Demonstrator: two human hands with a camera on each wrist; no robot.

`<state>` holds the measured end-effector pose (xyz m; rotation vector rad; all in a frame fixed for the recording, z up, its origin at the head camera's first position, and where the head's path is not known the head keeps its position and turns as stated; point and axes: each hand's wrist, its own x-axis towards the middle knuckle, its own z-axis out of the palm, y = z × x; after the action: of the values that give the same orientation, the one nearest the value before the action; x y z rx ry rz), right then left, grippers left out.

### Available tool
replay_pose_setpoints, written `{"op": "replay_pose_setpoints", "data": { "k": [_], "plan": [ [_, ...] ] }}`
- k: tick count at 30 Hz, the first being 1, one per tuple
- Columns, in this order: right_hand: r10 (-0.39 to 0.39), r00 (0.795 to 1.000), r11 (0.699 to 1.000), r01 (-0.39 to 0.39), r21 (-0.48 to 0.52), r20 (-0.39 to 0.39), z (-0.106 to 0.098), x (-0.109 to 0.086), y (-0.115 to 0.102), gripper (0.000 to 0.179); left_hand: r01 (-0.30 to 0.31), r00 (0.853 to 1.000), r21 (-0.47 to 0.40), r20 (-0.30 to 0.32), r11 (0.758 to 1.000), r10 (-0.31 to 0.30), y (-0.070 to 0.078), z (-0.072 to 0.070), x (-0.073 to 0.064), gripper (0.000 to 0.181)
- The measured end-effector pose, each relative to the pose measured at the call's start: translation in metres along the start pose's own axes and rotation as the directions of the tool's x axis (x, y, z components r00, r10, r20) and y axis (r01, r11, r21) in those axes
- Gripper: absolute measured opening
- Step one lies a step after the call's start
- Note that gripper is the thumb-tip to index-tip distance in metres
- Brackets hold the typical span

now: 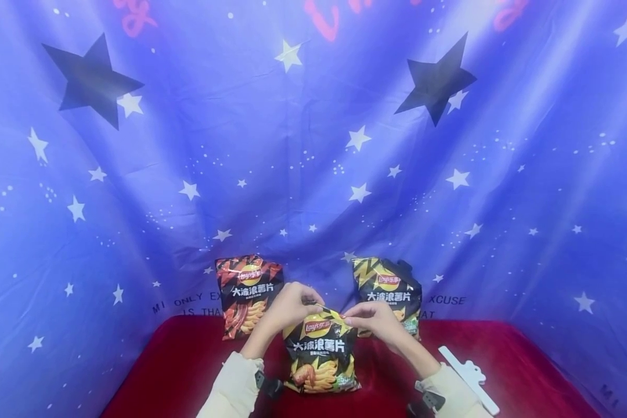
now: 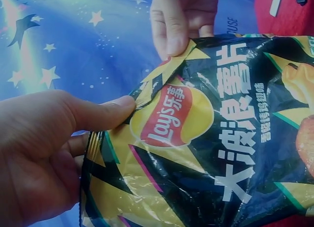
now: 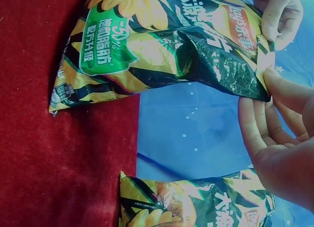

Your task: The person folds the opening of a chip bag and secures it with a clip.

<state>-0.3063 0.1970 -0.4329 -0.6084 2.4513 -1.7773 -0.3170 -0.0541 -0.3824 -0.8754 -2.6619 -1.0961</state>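
A black and yellow bag of Lay's potato chips (image 1: 319,348) stands upright near the front of the red table, its top edge folded over. My left hand (image 1: 294,307) pinches the folded top on the left side, thumb in front, as the left wrist view shows with the left hand (image 2: 54,138) beside the logo. At the top's right side my right hand (image 1: 376,319) pinches the fold between thumb and fingers; in the right wrist view the right hand (image 3: 282,119) grips that corner. The bag's back is hidden.
Behind on the left stands a red and black chip bag (image 1: 248,296); behind on the right, another yellow and black one (image 1: 389,290). A white clip (image 1: 469,374) lies on the red cloth (image 1: 172,360) right of my right forearm. A blue starry curtain (image 1: 292,145) hangs behind.
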Motion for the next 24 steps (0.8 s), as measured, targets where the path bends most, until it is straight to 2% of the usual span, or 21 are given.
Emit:
{"op": "replay_pose_setpoints", "data": {
  "k": [8, 14, 18, 24],
  "plan": [
    [0.007, 1.0, 0.998, -0.006, -0.068, 0.019, 0.002, 0.001, -0.008, 0.016, 0.001, 1.0, -0.024, 0.018, 1.0, 0.0, 0.0, 0.0, 0.001, 0.004],
    [0.026, 0.997, 0.999, -0.024, -0.038, 0.069, 0.006, 0.001, -0.011, 0.012, 0.021, 0.999, -0.043, 0.045, 0.999, -0.019, 0.002, -0.005, -0.001, 0.005],
    [0.05, 0.994, 0.998, -0.047, -0.034, 0.101, 0.006, 0.0, -0.01, 0.012, 0.049, 0.998, -0.04, 0.041, 0.998, -0.048, 0.001, -0.005, -0.004, 0.007],
    [0.046, 0.991, 0.998, -0.039, -0.053, 0.126, 0.004, 0.0, -0.007, 0.014, 0.079, 0.997, -0.044, 0.024, 0.996, -0.078, -0.002, -0.004, -0.006, 0.009]
  ]
}}
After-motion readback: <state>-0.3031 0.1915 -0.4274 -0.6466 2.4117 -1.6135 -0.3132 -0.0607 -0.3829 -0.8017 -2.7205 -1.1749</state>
